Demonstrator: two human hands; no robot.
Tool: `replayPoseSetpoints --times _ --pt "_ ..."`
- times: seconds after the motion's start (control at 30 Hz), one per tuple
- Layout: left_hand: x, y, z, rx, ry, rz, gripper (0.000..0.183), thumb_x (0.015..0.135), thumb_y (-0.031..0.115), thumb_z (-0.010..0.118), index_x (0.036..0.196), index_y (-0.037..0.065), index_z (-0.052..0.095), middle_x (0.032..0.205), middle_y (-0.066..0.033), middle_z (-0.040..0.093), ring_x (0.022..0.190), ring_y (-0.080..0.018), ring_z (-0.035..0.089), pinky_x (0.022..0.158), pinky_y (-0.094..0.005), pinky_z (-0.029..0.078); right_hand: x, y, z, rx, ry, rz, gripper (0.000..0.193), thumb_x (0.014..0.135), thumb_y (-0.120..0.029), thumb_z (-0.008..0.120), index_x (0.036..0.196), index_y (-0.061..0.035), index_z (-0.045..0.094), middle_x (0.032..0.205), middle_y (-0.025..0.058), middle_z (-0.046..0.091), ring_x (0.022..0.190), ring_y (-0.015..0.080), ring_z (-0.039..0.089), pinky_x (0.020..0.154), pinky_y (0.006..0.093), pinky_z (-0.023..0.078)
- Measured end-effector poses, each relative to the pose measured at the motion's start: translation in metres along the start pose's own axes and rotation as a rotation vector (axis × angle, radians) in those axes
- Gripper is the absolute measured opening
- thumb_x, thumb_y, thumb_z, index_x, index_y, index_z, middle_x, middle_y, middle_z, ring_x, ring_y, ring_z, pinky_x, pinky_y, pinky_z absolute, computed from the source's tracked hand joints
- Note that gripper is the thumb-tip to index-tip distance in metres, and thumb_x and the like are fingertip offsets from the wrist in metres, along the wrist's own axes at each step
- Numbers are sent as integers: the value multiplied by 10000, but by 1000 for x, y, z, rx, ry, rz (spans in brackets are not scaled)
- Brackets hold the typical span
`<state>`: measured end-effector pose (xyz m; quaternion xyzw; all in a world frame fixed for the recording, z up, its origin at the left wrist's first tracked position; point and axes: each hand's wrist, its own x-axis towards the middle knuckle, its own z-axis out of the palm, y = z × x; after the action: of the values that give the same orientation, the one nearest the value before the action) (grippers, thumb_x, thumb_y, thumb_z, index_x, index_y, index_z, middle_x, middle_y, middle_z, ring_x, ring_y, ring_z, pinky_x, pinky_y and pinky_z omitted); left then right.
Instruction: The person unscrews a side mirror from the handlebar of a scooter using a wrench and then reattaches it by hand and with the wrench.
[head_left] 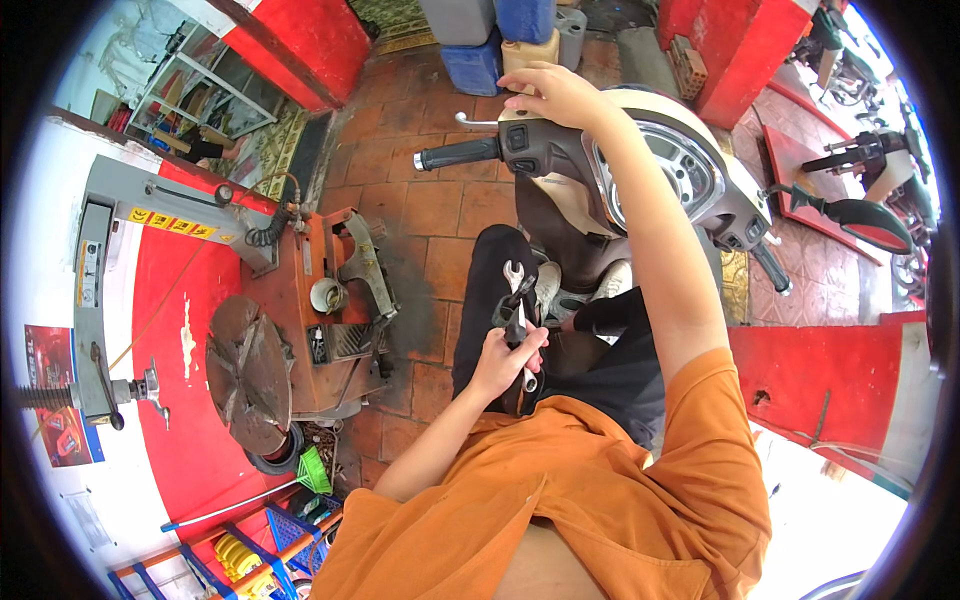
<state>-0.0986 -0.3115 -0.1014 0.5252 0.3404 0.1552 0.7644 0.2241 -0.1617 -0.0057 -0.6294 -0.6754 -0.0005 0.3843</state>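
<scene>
My left hand [508, 362] is closed around a silver wrench [513, 273] in front of my lap. The wrench's open jaw sticks up past the fingers. In the same grip is a black part with a stem [523, 288], whose kind I cannot make out. My right hand [552, 96] reaches over the left side of a scooter's handlebar [560, 150], close above the switch housing [517, 140]. Its fingers are bent and apart, and nothing shows between them. To their left are the brake lever [472, 120] and the black grip [455, 156].
On the scooter's right side is a mirror [868, 222]. A tyre-changing machine [300, 300] with a round turntable stands to my left. Blue and yellowish jugs [530, 52] stand beyond the scooter. Parked motorbikes [880, 150] are at the right, and a green broom [314, 470] lies lower left.
</scene>
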Motion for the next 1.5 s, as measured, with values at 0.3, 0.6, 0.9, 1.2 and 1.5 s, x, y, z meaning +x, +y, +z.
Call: replayPoseSetpoints --times 0.3,0.6,0.9,1.2,1.5 --pt "0 -1 -2 -14 10 0 237 933 197 654 832 -11 605 569 -25 559 523 -112 559 578 -272 485 8 19 -5 58 -250 3 241 817 -218 726 988 -48 715 1000 131 663 921 309 639 813 393 506" --pt "-2 1 0 0 16 -11 236 934 195 652 827 -9 601 564 -26 556 523 -110 559 569 -272 479 5 19 -4 144 -110 -87 205 830 -160 698 1018 -85 728 925 134 686 914 303 655 829 382 511" --pt "-2 -2 -1 8 7 24 275 938 233 660 799 0 614 576 -24 579 537 -91 560 550 -255 468 4 4 -2 -107 -171 122 223 822 -261 722 911 -57 705 890 123 671 864 319 638 783 402 505" --pt "-3 1 1 30 3 9 251 925 218 665 827 -5 605 566 -20 552 525 -110 556 593 -275 491 7 23 -6 87 -251 5 227 862 -202 667 1041 -79 733 1013 141 687 954 288 655 846 377 508" --pt "-2 -1 0 19 9 -7 252 931 216 657 826 -7 605 566 -23 556 525 -107 558 587 -272 488 7 20 -1 43 -213 -38 152 847 -156 649 946 -74 730 948 123 680 953 309 635 859 401 496"
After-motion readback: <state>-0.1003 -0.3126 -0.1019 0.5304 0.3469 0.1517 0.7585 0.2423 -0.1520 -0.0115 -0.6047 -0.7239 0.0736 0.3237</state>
